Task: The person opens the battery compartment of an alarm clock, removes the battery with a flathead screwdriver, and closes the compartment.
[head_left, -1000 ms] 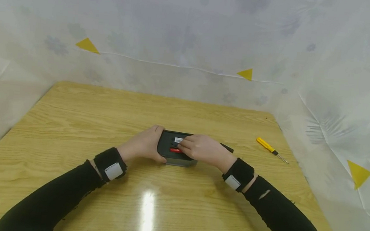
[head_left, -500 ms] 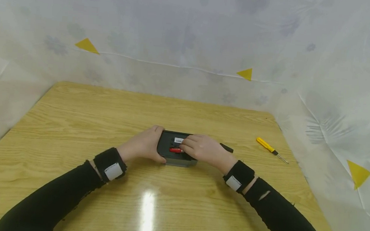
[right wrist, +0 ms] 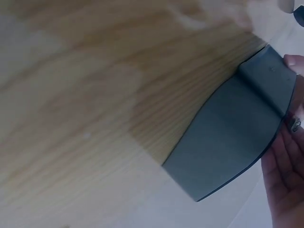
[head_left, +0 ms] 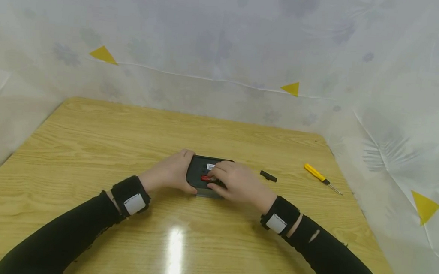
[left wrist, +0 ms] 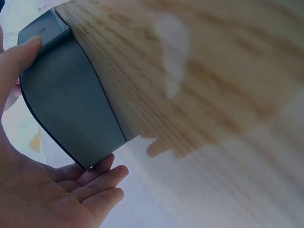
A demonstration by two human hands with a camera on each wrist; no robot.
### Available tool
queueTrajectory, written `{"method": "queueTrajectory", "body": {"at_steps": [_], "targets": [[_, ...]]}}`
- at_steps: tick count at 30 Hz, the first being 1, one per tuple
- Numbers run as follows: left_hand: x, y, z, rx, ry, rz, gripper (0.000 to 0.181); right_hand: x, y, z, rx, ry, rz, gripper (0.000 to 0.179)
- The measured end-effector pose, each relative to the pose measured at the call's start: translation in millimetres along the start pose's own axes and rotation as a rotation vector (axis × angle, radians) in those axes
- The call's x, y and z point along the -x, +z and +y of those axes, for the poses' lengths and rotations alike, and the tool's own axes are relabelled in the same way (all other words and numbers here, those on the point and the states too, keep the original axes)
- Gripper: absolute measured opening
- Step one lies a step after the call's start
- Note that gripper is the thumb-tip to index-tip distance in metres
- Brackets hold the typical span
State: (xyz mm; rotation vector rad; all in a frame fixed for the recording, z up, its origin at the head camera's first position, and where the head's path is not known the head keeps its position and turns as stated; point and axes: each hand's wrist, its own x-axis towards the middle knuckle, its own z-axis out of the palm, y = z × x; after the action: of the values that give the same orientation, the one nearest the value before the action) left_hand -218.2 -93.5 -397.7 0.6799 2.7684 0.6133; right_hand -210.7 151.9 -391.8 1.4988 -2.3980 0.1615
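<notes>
Device (head_left: pixel 199 170) on table (head_left: pixel 127 134); strip (head_left: pixel 268 176) right of device; screwdriver (head_left: pixel 317 173) farther right, near table's right edge.

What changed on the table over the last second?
The right hand shifted slightly toward the person, thumb now showing apart from its fingers near the red battery. That brought the small black piece fully into view. Whether it grips the battery is unclear.

Unchanged: left hand gripping the black box; screwdriver and black piece in place.

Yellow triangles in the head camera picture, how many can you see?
3. The left triangle and the middle triangle are on the back sheet; the right triangle is on the side sheet, beside the table.
</notes>
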Motion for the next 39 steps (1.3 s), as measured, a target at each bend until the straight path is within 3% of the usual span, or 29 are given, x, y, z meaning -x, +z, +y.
{"method": "queueTrajectory", "body": {"at_steps": [4, 13, 28, 39], "targets": [[0.2, -0.3, -0.1, 0.000, -0.002, -0.001, 0.121, -5.9, -1, -5, -0.012, 0.035, -0.013, 0.015], [1.0, 0.4, 0.4, -0.009, 0.015, -0.005, 0.119, -17.2, 1, -10, 0.082, 0.029, -0.078, 0.010], [-0.1, -0.3, 0.1, 0.006, 0.001, -0.009, 0.119, -21.4, 0, -8, 0.293, -0.062, -0.166, 0.009], [-1.6, 1.0, -0.8, 0.001, 0.003, -0.010, 0.120, -21.5, 0, -10, 0.346, -0.061, -0.201, 0.013]]}}
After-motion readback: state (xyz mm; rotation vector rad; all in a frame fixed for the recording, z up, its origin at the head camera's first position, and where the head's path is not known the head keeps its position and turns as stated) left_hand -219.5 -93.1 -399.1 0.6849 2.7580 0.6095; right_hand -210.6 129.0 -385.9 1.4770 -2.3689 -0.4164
